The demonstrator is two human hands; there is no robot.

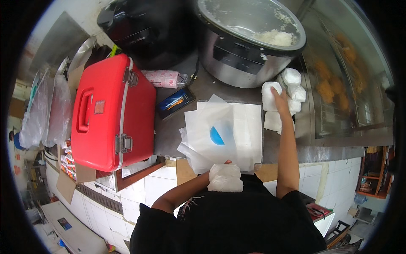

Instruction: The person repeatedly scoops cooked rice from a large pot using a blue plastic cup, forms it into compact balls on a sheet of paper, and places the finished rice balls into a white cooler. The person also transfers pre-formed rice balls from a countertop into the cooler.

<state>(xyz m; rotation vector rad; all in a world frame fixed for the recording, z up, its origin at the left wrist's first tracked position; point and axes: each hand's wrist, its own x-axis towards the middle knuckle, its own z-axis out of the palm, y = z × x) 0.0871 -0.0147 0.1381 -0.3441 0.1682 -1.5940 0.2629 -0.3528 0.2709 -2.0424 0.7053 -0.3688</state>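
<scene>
My right hand [279, 96] rests its fingers on a white paper-wrapped bundle [270, 101] in a pile of several such bundles [296, 92], at the right of the metal counter. Close to my body, my left hand [228, 162] is mostly hidden by two more wrapped bundles [225, 177], which sit against it; only a fingertip shows. Between my arms lies a fanned stack of white wrapping paper sheets [247, 123], with a blue half-round plastic piece [217, 136] at its middle, seemingly beneath a translucent sheet.
A large rice cooker [241, 60] with cooked rice [277, 38] inside stands behind the paper. Left are a red cooler box [101, 117], a smartphone [175, 102] and a plastic-wrapped pink printed roll [163, 78]. A glass cabinet [342, 127] with fried food borders the right.
</scene>
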